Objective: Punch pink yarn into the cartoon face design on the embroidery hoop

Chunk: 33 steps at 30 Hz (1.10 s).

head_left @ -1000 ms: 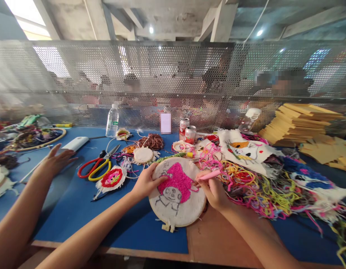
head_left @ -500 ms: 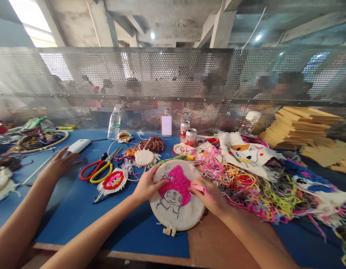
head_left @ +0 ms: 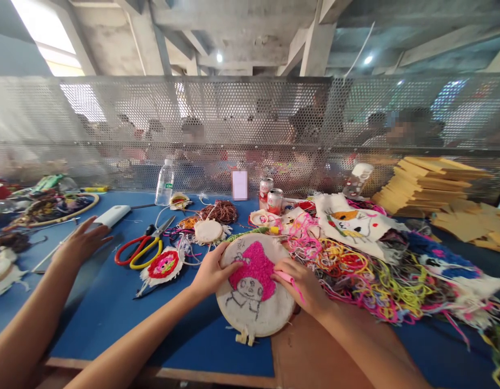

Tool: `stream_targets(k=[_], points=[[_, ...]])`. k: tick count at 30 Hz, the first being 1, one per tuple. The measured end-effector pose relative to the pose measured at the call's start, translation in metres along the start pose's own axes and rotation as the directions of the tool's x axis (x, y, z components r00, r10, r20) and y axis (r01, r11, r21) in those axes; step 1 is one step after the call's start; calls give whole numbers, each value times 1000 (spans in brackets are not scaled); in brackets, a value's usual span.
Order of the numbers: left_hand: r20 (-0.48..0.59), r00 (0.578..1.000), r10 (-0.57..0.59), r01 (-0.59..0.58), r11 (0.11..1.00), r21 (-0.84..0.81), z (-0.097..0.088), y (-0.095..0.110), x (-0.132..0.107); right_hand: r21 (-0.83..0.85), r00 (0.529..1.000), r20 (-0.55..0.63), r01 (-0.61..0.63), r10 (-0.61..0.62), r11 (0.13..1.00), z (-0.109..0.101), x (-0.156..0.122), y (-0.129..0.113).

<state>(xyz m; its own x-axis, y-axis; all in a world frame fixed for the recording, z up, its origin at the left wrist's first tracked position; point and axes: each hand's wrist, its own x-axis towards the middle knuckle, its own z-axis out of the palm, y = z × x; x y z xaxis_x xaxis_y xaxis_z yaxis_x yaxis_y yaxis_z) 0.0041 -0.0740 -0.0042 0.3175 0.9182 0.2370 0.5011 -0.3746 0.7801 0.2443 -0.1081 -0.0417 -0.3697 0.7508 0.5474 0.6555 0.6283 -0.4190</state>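
Observation:
A round embroidery hoop lies on the blue table in front of me. Its white cloth shows a drawn figure with a tufted pink patch. My left hand grips the hoop's left rim, thumb on the cloth. My right hand is closed round a pink punch needle, its tip at the right edge of the pink patch. Pink yarn trails from the tool.
Another person's arm and open hand reach over a dark flat slab at the left. Red and yellow scissors, small hoops, two cans, a bottle, tangled yarn, embroidered cloth and stacked yellow boards crowd the table. A perforated screen stands behind.
My right hand has turned the pink tool down from lying level and set its tip against the pink patch. The view has shifted slightly; the left hand stays on the rim.

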Motion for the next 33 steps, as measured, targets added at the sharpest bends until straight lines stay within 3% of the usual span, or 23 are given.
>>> stream_targets(k=[9,18,25,33], points=[[-8,1000,10,-10,999,51,-1,1,0,-1,1000,-4,16,-16,1000,1,-1,2],[-11,1000,19,-18,998,55,0,1,1,76,982,-172,90,-76,993,4,-2,8],[-39,999,2,-2,1000,14,-2,6,1,130,972,-233,70,-38,989,3,-5,11],[-55,998,-41,38,997,-62,-6,16,1,254,980,-169,-61,106,965,1,-8,10]])
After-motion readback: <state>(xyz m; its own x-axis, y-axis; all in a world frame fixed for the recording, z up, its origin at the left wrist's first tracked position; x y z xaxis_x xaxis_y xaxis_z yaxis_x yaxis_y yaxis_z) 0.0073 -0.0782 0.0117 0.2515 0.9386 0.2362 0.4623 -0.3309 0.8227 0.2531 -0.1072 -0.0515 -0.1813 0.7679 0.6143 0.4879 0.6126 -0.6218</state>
